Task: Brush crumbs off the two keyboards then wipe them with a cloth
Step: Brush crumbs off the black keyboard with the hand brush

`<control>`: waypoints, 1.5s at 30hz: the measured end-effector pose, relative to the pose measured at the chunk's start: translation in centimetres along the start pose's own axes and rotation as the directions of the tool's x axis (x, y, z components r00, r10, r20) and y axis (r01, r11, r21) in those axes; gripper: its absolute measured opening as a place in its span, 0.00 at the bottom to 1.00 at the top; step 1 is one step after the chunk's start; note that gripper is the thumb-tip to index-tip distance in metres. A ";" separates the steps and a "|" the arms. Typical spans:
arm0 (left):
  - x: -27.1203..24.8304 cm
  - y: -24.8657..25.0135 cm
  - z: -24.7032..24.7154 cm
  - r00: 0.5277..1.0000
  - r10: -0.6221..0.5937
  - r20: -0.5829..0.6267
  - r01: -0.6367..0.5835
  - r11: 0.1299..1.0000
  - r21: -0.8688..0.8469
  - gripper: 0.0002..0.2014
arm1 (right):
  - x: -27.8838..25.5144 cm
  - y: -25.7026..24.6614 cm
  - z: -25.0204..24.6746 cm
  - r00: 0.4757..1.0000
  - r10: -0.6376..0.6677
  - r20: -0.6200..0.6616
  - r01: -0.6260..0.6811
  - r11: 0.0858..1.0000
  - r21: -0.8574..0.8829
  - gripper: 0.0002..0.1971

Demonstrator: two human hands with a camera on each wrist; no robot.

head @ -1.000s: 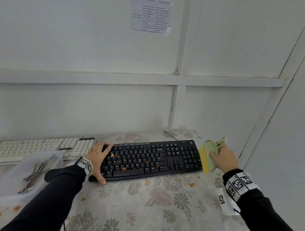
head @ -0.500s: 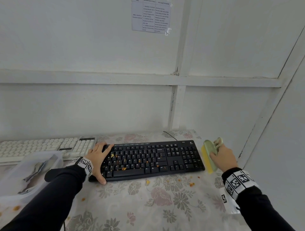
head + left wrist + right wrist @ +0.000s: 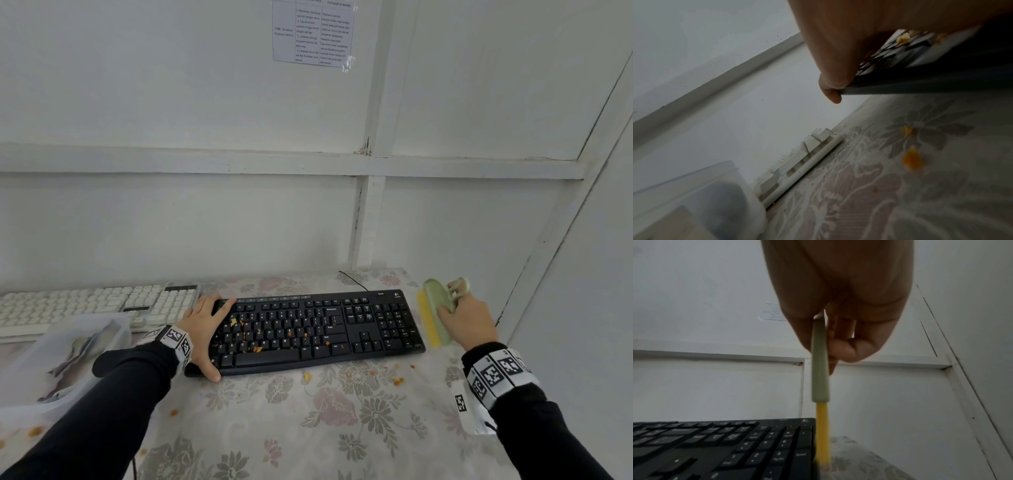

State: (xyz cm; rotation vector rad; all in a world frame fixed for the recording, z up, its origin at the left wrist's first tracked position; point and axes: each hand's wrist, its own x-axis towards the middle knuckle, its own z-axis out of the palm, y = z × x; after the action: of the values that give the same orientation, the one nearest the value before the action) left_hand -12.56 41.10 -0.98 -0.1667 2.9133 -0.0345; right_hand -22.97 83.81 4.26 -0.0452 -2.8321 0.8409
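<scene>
A black keyboard [image 3: 318, 329] [image 3: 719, 449] lies on the flowered tablecloth, with orange crumbs [image 3: 257, 348] scattered over its left keys. My left hand [image 3: 205, 329] [image 3: 838, 53] grips its left end, thumb at the front edge and fingers at the back. Just off the keyboard's right end, my right hand [image 3: 462, 317] [image 3: 838, 321] grips a pale green brush [image 3: 438, 308] [image 3: 820, 363] with yellow bristles [image 3: 428, 320] [image 3: 823, 433] that point down to the cloth. A white keyboard [image 3: 85, 305] [image 3: 801, 164] lies at the far left against the wall.
A clear plastic tub [image 3: 58, 363] [image 3: 694, 203] with something grey inside stands in front of the white keyboard. Loose crumbs [image 3: 397, 380] lie on the cloth [image 3: 325, 421] before the black keyboard. White walls close in behind and on the right. A cable [image 3: 352, 279] leaves the keyboard's back.
My right hand has drawn the brush a little to the right, off the black keyboard's right end. The left hand has kept its hold.
</scene>
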 end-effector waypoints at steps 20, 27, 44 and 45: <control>-0.1 0.1 -0.1 1.000 -0.012 -0.002 0.012 1.000 0.016 0.76 | -0.1 -1.9 1.9 0.994 -0.057 0.096 0.057 0.998 0.007 0.16; 0.1 0.1 0.0 1.000 -0.012 0.006 0.012 1.000 0.022 0.76 | -0.7 -1.1 0.8 0.997 -0.065 0.035 0.064 0.998 0.013 0.18; 0.1 0.3 0.0 1.000 -0.016 0.000 0.016 0.998 0.053 0.75 | -0.1 -3.8 2.3 0.993 -0.077 0.094 0.063 0.987 0.145 0.16; 0.1 0.3 0.0 1.000 -0.015 0.000 0.015 0.999 0.051 0.75 | -0.2 -3.7 2.5 0.990 -0.084 0.114 0.066 0.987 0.146 0.17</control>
State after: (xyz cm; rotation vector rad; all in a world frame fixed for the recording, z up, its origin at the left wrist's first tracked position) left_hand -12.66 41.42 -1.03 -0.1801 2.9073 -0.1110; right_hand -23.12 79.35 4.22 0.1358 -2.8538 1.0597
